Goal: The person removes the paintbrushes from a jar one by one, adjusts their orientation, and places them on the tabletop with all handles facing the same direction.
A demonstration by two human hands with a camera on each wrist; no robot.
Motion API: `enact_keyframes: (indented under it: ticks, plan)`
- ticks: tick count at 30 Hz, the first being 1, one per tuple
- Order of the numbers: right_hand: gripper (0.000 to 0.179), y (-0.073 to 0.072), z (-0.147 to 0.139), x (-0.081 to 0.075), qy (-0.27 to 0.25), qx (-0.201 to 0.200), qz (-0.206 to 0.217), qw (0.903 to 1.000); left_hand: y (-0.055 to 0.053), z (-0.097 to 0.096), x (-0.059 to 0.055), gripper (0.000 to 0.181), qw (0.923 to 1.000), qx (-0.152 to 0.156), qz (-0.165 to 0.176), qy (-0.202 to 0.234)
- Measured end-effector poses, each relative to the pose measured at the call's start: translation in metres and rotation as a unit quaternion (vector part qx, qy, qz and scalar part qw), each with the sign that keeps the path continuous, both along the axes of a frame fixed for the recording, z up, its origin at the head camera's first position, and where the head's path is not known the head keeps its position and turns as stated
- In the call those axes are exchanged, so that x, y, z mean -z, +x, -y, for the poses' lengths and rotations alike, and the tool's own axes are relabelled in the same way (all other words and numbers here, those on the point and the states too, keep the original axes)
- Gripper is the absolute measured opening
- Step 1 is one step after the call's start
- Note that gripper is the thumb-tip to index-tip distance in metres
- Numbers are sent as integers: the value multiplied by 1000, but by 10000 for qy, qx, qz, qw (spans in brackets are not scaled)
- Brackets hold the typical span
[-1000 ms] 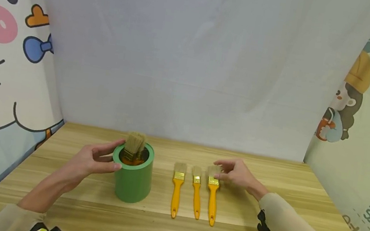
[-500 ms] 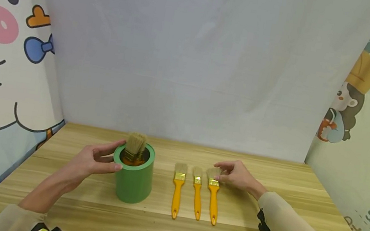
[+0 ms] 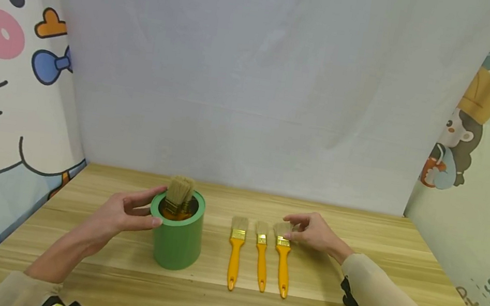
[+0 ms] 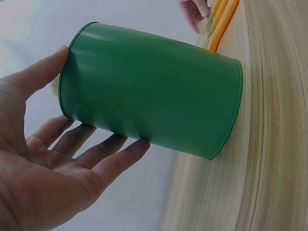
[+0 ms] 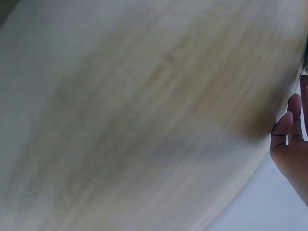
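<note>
In the head view, a green can (image 3: 177, 243) stands upright on the table, with paintbrushes (image 3: 180, 191) in it, bristles up. My left hand (image 3: 116, 213) holds the can from its left side; the left wrist view shows the thumb at the rim and fingers along the wall. To the right, three yellow-handled paintbrushes lie in a row, bristles away from me: a left one (image 3: 235, 256), a narrower middle one (image 3: 261, 260) and a right one (image 3: 283, 265). My right hand (image 3: 311, 231) pinches the bristle end of the right paintbrush between thumb and fingers.
The wooden table (image 3: 135, 294) runs back to a pale cloth backdrop (image 3: 255, 81). Cartoon-printed sheets hang at the left (image 3: 2, 103) and right. In the right wrist view, blurred tabletop (image 5: 168, 120) fills most of the picture.
The right paintbrush has turned slightly, its handle end swinging a little to the right under my right hand. My left hand and the can keep their places; the view shifts very slightly.
</note>
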State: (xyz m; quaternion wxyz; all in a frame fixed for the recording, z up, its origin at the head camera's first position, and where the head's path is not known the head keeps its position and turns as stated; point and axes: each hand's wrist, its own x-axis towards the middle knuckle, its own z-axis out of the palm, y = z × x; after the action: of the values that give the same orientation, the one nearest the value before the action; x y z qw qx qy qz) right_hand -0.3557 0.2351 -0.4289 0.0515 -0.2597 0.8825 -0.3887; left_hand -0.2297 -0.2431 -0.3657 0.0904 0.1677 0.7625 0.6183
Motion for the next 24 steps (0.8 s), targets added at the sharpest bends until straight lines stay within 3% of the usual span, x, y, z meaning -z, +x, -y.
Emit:
enact_keyframes:
  ticks: [8,15,19,24]
  plan:
    - [48,2,-1,-4,57,81,90,9999,-1,0,1,78,10000,28,-77,16]
    - [46,6,0,-14,-36,579,71,9983,-1,0,1,77,9999,7,-109,10]
    - [42,14,7,-26,-245,779,-90,9966,0,0,0,78,10000,4,-78,21]
    - [33,34,31,-46,-569,625,-216,9962,0,0,1,78,10000,-28,-35,15]
